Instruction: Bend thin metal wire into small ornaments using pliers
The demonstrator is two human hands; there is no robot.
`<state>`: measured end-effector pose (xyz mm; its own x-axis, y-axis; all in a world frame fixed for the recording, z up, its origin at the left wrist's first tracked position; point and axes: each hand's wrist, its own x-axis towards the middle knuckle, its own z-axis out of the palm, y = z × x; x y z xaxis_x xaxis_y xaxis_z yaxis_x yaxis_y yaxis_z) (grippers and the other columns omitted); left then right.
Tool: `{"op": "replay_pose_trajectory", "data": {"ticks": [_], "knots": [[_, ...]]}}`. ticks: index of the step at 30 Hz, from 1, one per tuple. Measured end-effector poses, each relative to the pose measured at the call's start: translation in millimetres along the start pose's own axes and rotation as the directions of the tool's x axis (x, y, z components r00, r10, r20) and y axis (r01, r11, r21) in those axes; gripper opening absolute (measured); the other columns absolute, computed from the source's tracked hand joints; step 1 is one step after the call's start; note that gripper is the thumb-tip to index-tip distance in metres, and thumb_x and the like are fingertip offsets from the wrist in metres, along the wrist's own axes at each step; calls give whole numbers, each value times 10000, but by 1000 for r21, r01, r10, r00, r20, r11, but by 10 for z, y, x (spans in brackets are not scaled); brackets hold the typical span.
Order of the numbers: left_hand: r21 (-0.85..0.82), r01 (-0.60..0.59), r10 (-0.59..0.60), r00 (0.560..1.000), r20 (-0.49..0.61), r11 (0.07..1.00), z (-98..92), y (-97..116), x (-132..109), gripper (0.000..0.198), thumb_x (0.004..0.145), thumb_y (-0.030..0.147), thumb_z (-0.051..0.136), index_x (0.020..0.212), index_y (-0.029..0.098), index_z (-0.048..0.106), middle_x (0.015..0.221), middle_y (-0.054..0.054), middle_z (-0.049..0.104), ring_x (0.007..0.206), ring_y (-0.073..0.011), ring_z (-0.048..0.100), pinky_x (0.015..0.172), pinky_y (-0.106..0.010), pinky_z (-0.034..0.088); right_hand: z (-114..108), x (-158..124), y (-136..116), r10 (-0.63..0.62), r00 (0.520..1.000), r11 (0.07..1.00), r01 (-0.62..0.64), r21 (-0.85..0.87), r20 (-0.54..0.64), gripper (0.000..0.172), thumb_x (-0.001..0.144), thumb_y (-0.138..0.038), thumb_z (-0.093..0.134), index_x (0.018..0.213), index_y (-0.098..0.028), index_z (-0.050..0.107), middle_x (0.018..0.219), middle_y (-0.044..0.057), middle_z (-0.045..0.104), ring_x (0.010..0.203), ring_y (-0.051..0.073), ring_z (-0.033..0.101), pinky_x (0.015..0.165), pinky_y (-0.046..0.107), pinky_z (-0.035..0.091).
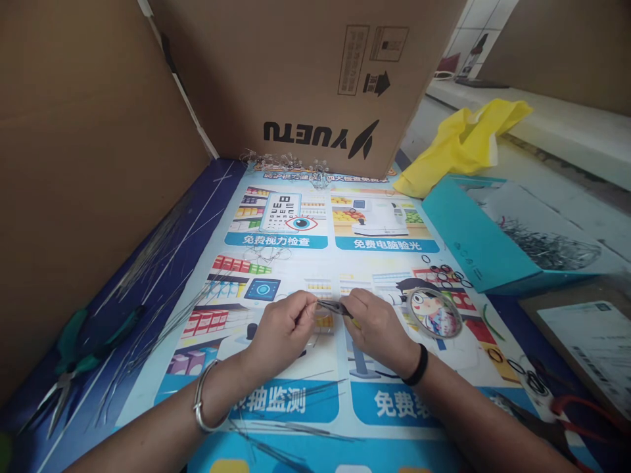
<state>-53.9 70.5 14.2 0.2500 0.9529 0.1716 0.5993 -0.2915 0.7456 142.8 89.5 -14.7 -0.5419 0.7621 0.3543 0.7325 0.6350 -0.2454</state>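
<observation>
My left hand point(283, 328) and my right hand point(377, 325) meet over the middle of a printed poster mat point(296, 263). Both are closed in a pinch on a small dark metal piece point(332, 307) held between them, with something yellow showing at my right fingertips. A silver bangle is on my left wrist and a black band on my right. Several thin metal wires point(276, 394) lie on the mat just below my hands.
Green-handled pliers point(73, 361) and more wires lie at the left. A round magnifier point(434, 313) and small black rings point(446, 270) sit right of my hands. A teal box point(473, 243) holds metal parts. Cardboard boxes point(305, 79) stand behind, with a yellow bag point(463, 141) and red-handled tool point(576, 407).
</observation>
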Motion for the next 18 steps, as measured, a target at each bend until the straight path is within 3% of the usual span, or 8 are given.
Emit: {"op": "replay_pose_trajectory", "data": {"ticks": [7,11,15,18], "knots": [[-30,40,-39,999,38,999,-30,-20,67,193,851,220,395,734,189,546,631,29,559,584,-108,495,552,-210,362,0,10,15,38,997,999,-38,-2,66,101,814,-128,467,798,-161,561,779,60,568,741,172,513,644,259,396],[-79,129,-125,991,50,989,-104,-15,115,190,826,218,412,752,190,586,569,41,520,540,-101,458,528,-204,352,-36,37,16,130,985,990,-136,46,117,91,848,-191,485,892,-171,562,850,58,584,809,178,543,691,265,407],[-209,248,-253,967,2,946,-164,-28,141,193,812,238,428,824,196,616,497,63,464,458,-87,403,476,-197,331,-198,95,-48,300,932,951,-310,16,201,138,832,-233,538,961,-185,523,898,44,617,800,178,578,638,258,396],[-342,310,-327,945,9,887,-166,-71,160,191,807,270,444,837,190,614,456,74,420,417,-79,364,436,-190,304,-346,112,-125,307,898,952,-289,-103,314,147,841,-320,542,900,-186,530,843,50,638,720,185,587,551,257,350]]}}
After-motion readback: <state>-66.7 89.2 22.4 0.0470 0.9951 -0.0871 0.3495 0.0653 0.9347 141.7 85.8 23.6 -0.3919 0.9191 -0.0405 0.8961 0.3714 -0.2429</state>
